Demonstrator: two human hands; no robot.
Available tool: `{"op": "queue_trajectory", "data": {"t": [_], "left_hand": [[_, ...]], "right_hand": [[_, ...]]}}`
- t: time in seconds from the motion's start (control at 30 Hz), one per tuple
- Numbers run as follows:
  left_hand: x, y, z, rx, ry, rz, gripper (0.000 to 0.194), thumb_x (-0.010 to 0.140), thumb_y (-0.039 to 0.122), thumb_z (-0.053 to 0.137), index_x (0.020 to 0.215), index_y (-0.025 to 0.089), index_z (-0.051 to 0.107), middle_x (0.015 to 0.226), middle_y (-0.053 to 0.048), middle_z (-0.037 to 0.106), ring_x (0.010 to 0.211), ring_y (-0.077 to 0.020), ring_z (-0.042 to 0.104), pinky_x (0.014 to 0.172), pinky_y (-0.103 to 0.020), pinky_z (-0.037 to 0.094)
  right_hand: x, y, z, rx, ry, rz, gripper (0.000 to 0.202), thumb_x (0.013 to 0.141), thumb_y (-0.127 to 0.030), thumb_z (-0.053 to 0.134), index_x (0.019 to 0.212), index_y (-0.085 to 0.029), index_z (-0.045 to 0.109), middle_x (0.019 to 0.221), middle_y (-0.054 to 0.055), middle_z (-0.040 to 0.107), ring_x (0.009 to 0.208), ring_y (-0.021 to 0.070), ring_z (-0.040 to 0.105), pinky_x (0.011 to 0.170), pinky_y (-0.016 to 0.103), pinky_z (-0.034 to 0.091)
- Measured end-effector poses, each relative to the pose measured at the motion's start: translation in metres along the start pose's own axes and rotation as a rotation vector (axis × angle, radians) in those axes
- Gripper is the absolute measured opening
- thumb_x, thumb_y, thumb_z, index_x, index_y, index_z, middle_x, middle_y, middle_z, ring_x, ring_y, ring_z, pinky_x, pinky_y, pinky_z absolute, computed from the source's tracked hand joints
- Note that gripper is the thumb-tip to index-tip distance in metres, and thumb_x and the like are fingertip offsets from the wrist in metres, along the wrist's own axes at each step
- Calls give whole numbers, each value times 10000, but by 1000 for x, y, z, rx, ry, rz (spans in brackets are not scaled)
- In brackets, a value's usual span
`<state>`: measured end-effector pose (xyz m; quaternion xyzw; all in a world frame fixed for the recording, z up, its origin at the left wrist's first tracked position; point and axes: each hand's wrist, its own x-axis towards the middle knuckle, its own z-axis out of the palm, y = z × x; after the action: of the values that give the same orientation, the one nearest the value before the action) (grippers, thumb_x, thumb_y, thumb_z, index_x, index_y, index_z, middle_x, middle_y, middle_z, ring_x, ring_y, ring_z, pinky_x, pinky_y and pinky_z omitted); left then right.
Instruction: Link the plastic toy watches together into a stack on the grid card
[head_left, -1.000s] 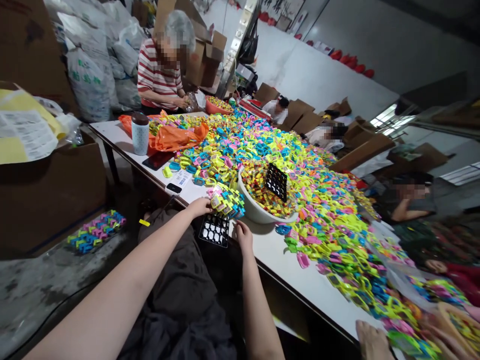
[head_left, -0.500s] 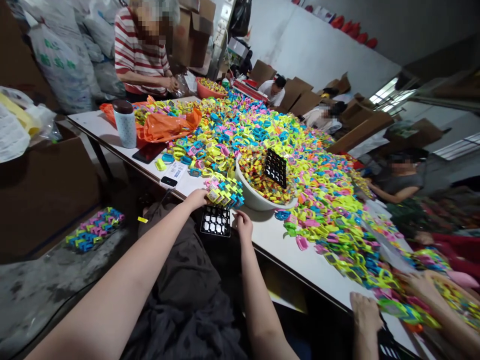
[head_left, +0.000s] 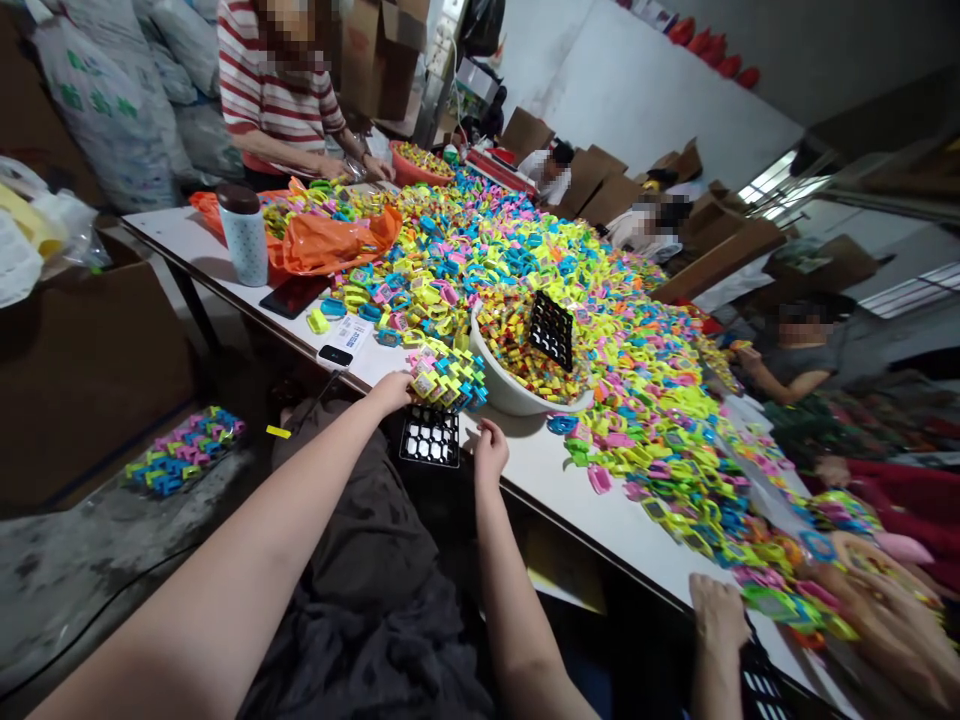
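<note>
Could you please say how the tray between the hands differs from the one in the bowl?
The lower tray is near the table edge, between left hand and right hand; the upper tray leans in the white bowl. White shows through most of the lower tray's openings, fewer of the upper tray's. Both are black grids.

Dark, loose, creased trousers; forearms bare, no sleeves visible.

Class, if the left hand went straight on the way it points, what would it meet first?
The left hand would meet the cluster of colourful plastic pieces first; its fingers seem right at its edge, though depth and contact are hard to judge.
</note>
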<state>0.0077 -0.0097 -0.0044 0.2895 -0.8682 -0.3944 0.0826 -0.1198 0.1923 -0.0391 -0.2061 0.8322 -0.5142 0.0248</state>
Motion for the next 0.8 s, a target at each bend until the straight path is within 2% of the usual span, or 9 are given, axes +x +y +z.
{"op": "queue_trajectory", "data": {"t": [0.07, 0.1, 0.2, 0.27, 0.47, 0.53, 0.63, 0.7, 0.8], "left_hand": [[1, 0, 2, -1, -11, -14, 316, 637, 262, 689, 925, 134, 670, 867, -49, 638, 797, -174, 580, 699, -198, 433], [1, 1, 3, -8, -20, -14, 313, 633, 271, 690, 912, 130, 672, 870, -52, 638, 797, -176, 581, 689, -198, 436], [1, 2, 5, -39, -53, -3, 313, 629, 284, 682, 900, 128, 672, 877, -53, 638, 801, -177, 583, 694, -198, 444], [1, 3, 6, -69, -73, 0, 332, 622, 284, 680, 914, 127, 668, 881, -58, 638, 811, -185, 584, 712, -207, 451], [-4, 5, -1, -152, -208, 7, 267, 685, 188, 577, 933, 114, 644, 855, -39, 642, 806, -161, 592, 688, -201, 482], [-8, 3, -4, -277, -293, -48, 276, 724, 140, 493, 968, 111, 618, 891, -37, 638, 818, -139, 596, 680, -192, 493], [-10, -1, -7, -518, -393, -207, 278, 737, 116, 442, 966, 116, 601, 922, -43, 631, 869, -132, 591, 690, -191, 505], [-10, -2, -7, -566, -404, -267, 249, 735, 116, 447, 929, 114, 603, 913, -44, 632, 882, -136, 588, 693, -190, 504], [-6, -1, -5, -552, -427, -273, 216, 756, 162, 463, 916, 113, 599, 943, -48, 626, 893, -130, 583, 688, -176, 497]], "right_hand": [[-19, -14, 0, -2, 76, -2, 383, 761, -302, 317, 931, -111, 601, 868, 87, 612, 829, 153, 554, 776, 253, 422], [-28, -22, 2, -4, 44, -14, 381, 766, -307, 317, 931, -116, 601, 855, 83, 612, 803, 147, 554, 754, 243, 425], [-45, -42, 19, -75, -217, -87, 380, 766, -331, 354, 983, -153, 611, 841, 61, 625, 731, 139, 552, 689, 228, 424], [-46, -52, 32, -177, -297, -107, 376, 762, -366, 395, 1006, -184, 615, 828, 48, 634, 697, 141, 547, 645, 224, 409], [-38, -58, 58, -408, -169, -61, 325, 778, -425, 411, 835, -217, 653, 732, 49, 625, 579, 135, 495, 494, 214, 279], [-38, -56, 62, -406, -110, -94, 332, 791, -420, 391, 790, -215, 653, 672, 46, 607, 526, 116, 454, 476, 212, 233], [-39, -56, 69, -420, -43, -99, 359, 802, -444, 379, 771, -207, 647, 635, 51, 591, 498, 108, 427, 478, 220, 195], [-39, -58, 73, -468, -34, -44, 370, 807, -461, 378, 787, -203, 642, 678, 62, 606, 519, 118, 446, 488, 228, 191], [-36, -61, 74, -521, -29, 27, 344, 811, -440, 394, 809, -193, 635, 733, 71, 617, 564, 132, 482, 504, 234, 200]]}}
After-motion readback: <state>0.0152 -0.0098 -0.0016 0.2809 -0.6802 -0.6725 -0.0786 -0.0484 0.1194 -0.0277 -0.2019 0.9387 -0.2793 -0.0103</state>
